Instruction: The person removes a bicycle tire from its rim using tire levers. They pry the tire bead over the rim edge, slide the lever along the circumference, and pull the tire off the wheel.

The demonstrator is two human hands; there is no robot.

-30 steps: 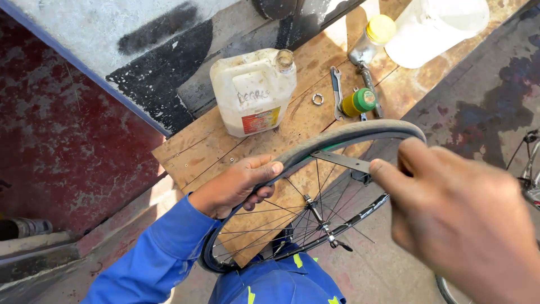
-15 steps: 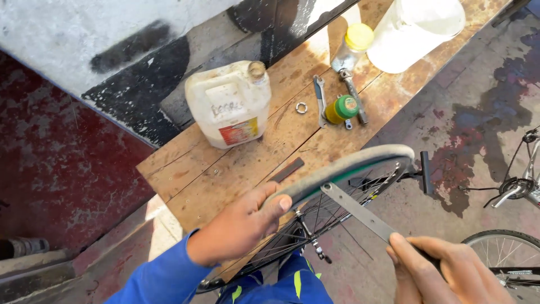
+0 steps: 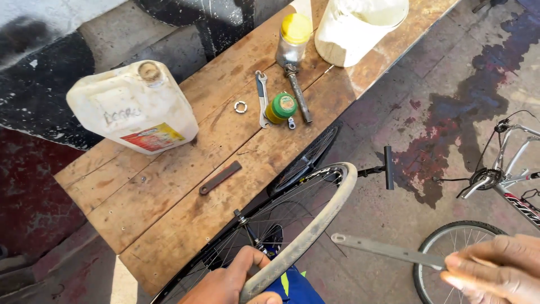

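A flat metal tyre lever (image 3: 388, 250) points left toward the bicycle wheel (image 3: 292, 225), pinched at its end in the right hand (image 3: 495, 270). The left hand (image 3: 230, 284) clasps the loosened tyre (image 3: 315, 225) beside the wooden bench (image 3: 169, 186).

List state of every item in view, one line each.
left hand: gripping the tyre
tyre: partly peeled off the rim
right hand: pinching the flat metal lever
flat metal lever: held in air, clear of tyre
white jerrycan: lying flat, uncapped
jar: upright, yellow lid on
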